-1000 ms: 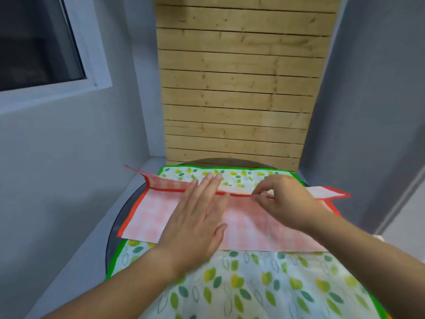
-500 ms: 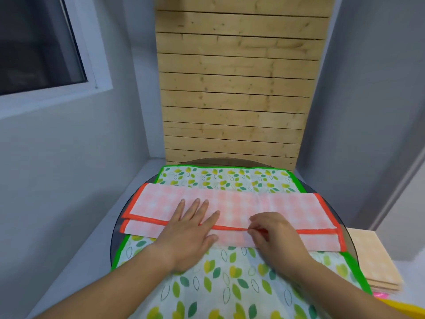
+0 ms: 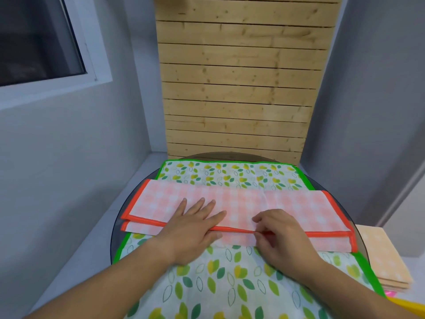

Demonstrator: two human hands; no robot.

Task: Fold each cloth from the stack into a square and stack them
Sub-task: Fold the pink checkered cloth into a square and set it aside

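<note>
A pink checked cloth (image 3: 296,203) with an orange hem lies folded in half as a long strip across the table. Under it spreads a white leaf-print cloth (image 3: 230,173) with a green hem. My left hand (image 3: 195,224) rests flat on the pink cloth, fingers spread, near the folded-over hem. My right hand (image 3: 276,229) pinches the orange hem of the top layer between thumb and fingers, just right of the left hand. The top layer's hem sits a little short of the bottom layer's edge.
A round dark glass table (image 3: 117,229) carries the cloths. A stack of folded orange checked cloths (image 3: 384,261) sits at the right, with a yellow item (image 3: 409,307) and a bit of pink below it. Grey walls and a wooden slat panel (image 3: 236,88) stand behind.
The far half of the pink cloth was brought over toward me and now lies flat on the near half. Both hands came down with it to the near hem.
</note>
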